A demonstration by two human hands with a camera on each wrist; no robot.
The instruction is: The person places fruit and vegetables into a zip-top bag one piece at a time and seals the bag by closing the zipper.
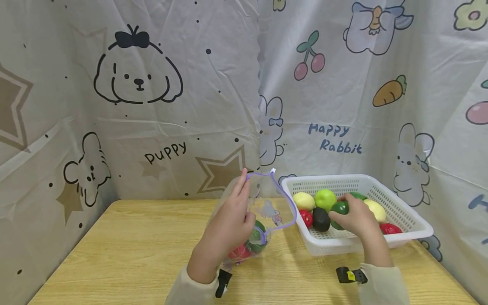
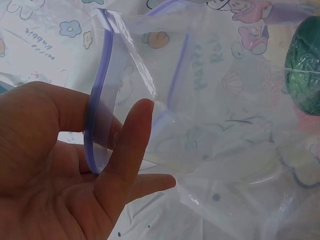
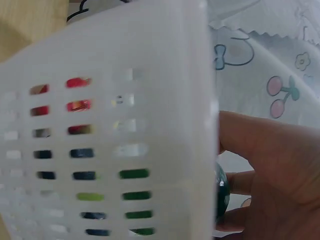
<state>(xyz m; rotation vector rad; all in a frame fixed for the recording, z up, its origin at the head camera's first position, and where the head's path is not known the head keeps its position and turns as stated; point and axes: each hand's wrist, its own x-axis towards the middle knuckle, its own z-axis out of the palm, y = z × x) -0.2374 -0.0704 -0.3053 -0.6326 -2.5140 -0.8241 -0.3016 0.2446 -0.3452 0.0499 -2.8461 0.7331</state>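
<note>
Now the right hand [image 1: 358, 215] curls its fingers round a green fruit [image 1: 340, 206] in the white basket [image 1: 331, 245]; it looks light but slippery, so hold its sides. The left hand [image 1: 231, 222] pinches the floppy-looking clear bag [image 1: 271, 212] by its rim.

I'm seeing the white, rectangular, perforated plastic basket [image 1: 331, 246] blocking low passage with its wall, while the clear, purple-rimmed plastic bag [image 1: 272, 215] is gaping.
</note>
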